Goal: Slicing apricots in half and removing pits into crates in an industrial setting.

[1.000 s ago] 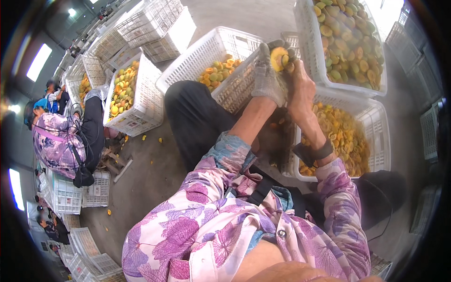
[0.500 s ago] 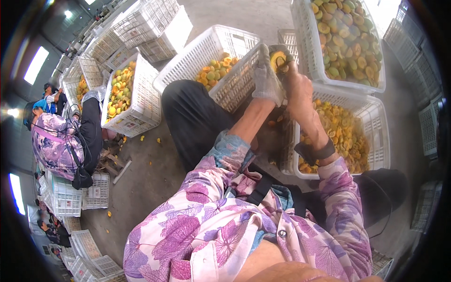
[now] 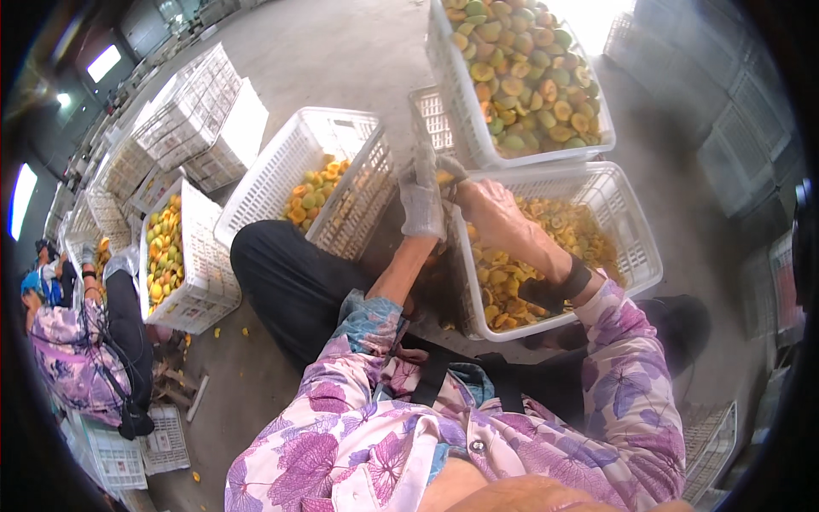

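My left hand [image 3: 422,198], in a grey work glove, is closed around a small yellow fruit [image 3: 444,177], of which only a sliver shows. My bare right hand [image 3: 488,207] presses against the same fruit from the right, fingers curled on it. Both hands hover over the near-left corner of a white plastic crate [image 3: 636,256] that holds halved yellow fruit. I wear a purple flowered shirt and a black wristband on my right wrist.
A tilted white crate [image 3: 273,171] with some whole fruit leans by my left knee. A full crate of green-yellow fruit [image 3: 456,128] stands behind the hands. Another fruit crate [image 3: 205,273] and stacked empty crates [image 3: 183,119] lie left. A seated person [image 3: 77,358] works at far left.
Both hands have come down together toward the crate of halves. The fruit's cut yellow face, plainly shown before, is now mostly hidden between the hands.
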A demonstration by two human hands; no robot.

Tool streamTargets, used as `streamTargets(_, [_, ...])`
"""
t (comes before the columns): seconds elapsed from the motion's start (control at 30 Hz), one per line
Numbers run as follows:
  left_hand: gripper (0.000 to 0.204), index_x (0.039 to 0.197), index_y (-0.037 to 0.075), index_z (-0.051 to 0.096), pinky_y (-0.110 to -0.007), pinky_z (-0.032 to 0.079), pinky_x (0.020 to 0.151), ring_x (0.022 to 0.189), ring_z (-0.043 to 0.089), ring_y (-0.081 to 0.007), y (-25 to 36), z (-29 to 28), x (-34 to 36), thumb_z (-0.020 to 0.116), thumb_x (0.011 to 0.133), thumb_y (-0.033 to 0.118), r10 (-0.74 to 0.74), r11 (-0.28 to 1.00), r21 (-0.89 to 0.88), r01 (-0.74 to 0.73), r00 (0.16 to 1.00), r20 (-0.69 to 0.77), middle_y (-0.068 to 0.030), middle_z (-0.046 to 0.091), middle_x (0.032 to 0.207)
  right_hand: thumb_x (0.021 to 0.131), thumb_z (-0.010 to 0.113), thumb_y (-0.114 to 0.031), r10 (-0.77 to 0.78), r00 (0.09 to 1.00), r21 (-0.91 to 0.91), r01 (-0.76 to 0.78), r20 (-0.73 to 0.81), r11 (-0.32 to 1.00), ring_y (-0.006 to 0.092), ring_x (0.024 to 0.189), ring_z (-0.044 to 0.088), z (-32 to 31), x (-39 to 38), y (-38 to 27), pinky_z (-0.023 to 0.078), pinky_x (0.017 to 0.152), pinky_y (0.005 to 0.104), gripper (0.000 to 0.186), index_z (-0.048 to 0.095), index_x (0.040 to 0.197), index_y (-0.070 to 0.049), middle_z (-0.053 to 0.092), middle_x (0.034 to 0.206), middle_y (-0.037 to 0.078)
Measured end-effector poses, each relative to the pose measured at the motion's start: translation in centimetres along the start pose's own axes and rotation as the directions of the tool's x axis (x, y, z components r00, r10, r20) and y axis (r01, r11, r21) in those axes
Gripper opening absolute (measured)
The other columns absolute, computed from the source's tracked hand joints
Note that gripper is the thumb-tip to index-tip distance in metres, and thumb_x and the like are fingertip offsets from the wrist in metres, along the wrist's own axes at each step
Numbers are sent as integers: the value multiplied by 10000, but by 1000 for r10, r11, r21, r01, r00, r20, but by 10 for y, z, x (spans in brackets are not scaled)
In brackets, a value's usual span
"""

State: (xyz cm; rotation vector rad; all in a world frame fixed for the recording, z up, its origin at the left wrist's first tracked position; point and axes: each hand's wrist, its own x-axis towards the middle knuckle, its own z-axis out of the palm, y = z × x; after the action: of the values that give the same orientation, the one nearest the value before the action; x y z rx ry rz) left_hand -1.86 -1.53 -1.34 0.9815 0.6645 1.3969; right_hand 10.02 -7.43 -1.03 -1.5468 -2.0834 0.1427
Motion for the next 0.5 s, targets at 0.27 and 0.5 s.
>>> streamTargets(0.27, [267,905,115,591,-291,506,518,636,585,-148,-30,45,-34,581,867,378,-608,780,-262,568,787,-104,-6,593,750,779,593,-310,-38,766,90,-26,641,996,200,569,568,-49,-18,47,445,516,349,335,603,842,19,591,647,133])
streamTargets(0.5, [548,1226,-24,439,-465,414,967,1084,525,-300,-17,-98,87,397,934,437,-185,333,-917,219,969,164,-201,546,1164,759,627,-193,323,864,-409,-154,385,899,203,702,616,-115,30,157,512,598,302,150,668,847,-78,642,774,98])
